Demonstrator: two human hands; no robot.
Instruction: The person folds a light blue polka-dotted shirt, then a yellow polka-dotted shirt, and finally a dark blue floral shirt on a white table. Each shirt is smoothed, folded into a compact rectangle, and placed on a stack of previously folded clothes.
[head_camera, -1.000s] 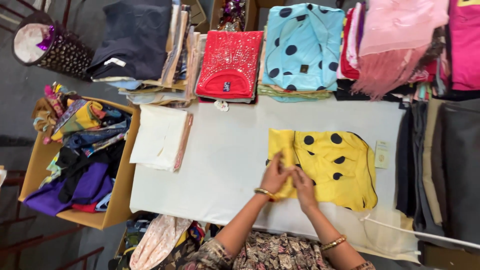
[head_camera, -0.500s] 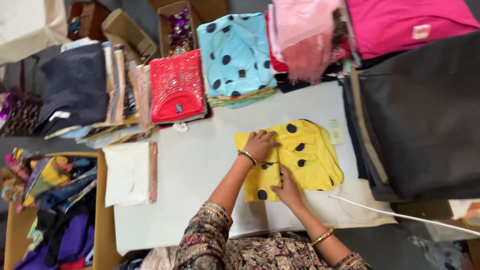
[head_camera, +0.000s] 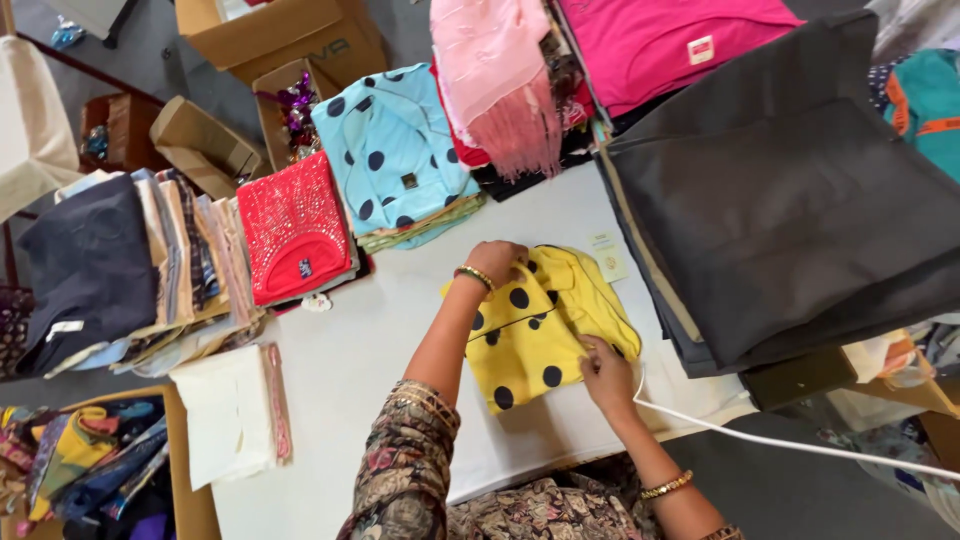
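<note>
A yellow garment with black dots (head_camera: 535, 335) lies partly folded on the white table (head_camera: 370, 350). My left hand (head_camera: 497, 260) grips its far edge near the top, fingers closed on the cloth. My right hand (head_camera: 605, 372) presses and pinches the near right edge of the same garment. A small paper tag (head_camera: 607, 257) lies just beyond the garment. Both wrists wear gold bangles.
Folded clothes line the far side: a red sequinned top (head_camera: 293, 228), a blue dotted one (head_camera: 395, 155), a pink fringed cloth (head_camera: 495, 80), a dark stack (head_camera: 790, 200) at right. A cream folded cloth (head_camera: 230, 415) lies left. A white cord (head_camera: 790, 445) crosses the near right. Cardboard boxes (head_camera: 290, 35) stand beyond.
The view has swung and tilted. My left hand moved to the garment's far edge; my right hand slid toward its near right edge. The garment looks more folded.
</note>
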